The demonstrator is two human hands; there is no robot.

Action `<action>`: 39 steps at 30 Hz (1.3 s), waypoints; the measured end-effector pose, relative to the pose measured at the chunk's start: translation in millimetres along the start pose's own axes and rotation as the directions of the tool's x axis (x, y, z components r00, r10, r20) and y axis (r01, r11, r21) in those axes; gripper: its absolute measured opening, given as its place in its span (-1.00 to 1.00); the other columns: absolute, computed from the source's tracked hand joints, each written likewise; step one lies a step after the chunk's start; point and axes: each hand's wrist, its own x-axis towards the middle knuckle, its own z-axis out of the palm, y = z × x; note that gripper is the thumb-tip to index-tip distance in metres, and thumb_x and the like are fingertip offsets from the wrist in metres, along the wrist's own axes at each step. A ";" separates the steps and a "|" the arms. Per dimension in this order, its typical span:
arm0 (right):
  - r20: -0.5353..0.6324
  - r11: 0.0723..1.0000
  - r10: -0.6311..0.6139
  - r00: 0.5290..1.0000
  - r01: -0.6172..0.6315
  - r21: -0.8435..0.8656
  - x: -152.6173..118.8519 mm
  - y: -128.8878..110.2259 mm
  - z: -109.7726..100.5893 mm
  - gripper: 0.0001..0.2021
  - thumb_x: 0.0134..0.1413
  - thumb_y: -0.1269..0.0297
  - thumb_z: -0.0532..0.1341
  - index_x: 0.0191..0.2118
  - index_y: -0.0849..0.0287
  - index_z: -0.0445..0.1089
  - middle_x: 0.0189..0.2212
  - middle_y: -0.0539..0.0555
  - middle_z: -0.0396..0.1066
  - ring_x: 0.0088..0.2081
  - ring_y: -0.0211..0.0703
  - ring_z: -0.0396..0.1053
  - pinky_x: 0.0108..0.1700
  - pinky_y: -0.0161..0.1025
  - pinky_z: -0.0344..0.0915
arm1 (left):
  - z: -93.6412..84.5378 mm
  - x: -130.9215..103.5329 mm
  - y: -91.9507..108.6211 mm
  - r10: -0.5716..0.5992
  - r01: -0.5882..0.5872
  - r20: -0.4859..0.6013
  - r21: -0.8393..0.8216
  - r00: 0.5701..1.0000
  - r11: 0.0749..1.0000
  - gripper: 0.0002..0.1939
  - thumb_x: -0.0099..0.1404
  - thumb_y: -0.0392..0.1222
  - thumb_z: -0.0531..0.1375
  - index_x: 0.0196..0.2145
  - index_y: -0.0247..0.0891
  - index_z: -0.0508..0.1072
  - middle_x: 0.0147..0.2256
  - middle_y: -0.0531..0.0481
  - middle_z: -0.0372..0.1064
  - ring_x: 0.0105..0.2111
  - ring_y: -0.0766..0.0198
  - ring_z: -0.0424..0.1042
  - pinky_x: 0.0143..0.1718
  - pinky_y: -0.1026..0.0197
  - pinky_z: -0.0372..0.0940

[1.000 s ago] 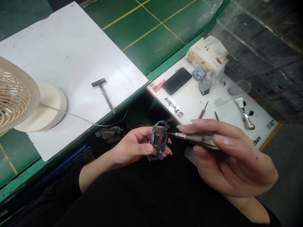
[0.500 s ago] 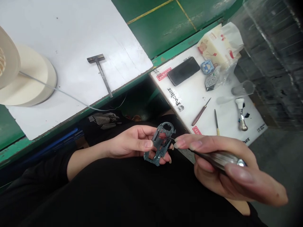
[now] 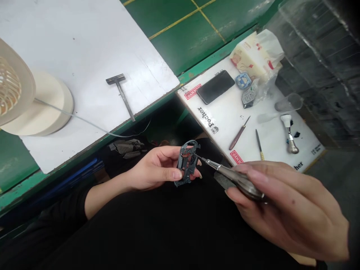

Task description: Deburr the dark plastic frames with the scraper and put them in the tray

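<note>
Above my lap, my left hand [image 3: 160, 168] holds a small dark grey model car body [image 3: 184, 170] between thumb and fingers. The part is tilted and has several openings. My right hand [image 3: 289, 202] grips the bulbous metal handle of a thin-tipped hand tool [image 3: 237, 180]. Its slim point reaches the upper right side of the car body; whether it touches I cannot tell. The fingertips behind the part are partly hidden.
A wooden-handled pointed tool [image 3: 239, 133], a file [image 3: 259, 144], a white-ended metal tool [image 3: 289, 135] and a phone [image 3: 216, 86] lie on the white board at right. A T-shaped metal tool [image 3: 123, 97] and a fan [image 3: 42, 105] with its cable are on the left table.
The car body has turned in my left hand and shifted slightly up and left. My right hand has changed its grip on the hand tool, uncovering its metal shaft. The camera view has shifted slightly.
</note>
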 end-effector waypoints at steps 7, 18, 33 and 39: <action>-0.004 0.995 -0.057 0.998 0.057 -0.081 33.2 -4.8 13.3 -0.79 0.54 0.28 0.46 0.17 0.01 0.56 -0.20 0.12 0.68 -0.30 0.05 0.64 -0.30 -0.04 0.66 | -1.8 -3.0 1.5 0.004 0.002 -0.058 0.092 0.998 0.996 -0.55 0.41 -0.12 0.63 0.19 -0.24 0.78 0.05 -0.25 0.81 0.04 0.03 0.80 0.23 0.08 0.61; -0.071 0.991 -0.054 0.996 0.045 -0.123 32.9 -11.4 26.5 -0.70 0.45 0.51 0.50 0.16 0.06 0.59 -0.22 0.04 0.68 -0.31 -0.05 0.66 -0.26 -0.15 0.68 | -7.5 -3.7 5.3 0.046 -0.022 -0.096 0.241 0.994 0.970 -0.44 0.42 -0.09 0.62 0.32 -0.20 0.73 0.07 -0.28 0.79 0.06 -0.12 0.80 0.23 -0.12 0.63; -0.068 0.993 -0.008 0.998 0.000 -0.115 36.4 -5.1 31.3 -0.68 0.50 0.35 0.51 0.25 0.03 0.59 -0.11 0.09 0.75 -0.19 0.05 0.77 -0.12 -0.11 0.77 | -7.5 -9.4 6.9 0.168 -0.131 -0.110 0.283 0.980 0.950 -0.38 0.41 -0.27 0.61 0.37 -0.05 0.72 0.16 -0.23 0.79 0.15 -0.12 0.80 0.29 -0.12 0.64; -0.065 0.998 -0.063 0.996 0.061 -0.033 39.3 -3.2 30.6 -0.64 0.48 0.54 0.44 0.23 0.02 0.54 -0.11 0.08 0.73 -0.20 -0.02 0.73 -0.12 -0.13 0.76 | -4.2 -9.5 11.9 0.199 -0.158 -0.094 0.325 0.976 0.932 -0.41 0.46 -0.28 0.58 0.38 0.00 0.72 0.18 -0.20 0.79 0.19 -0.10 0.78 0.35 -0.14 0.61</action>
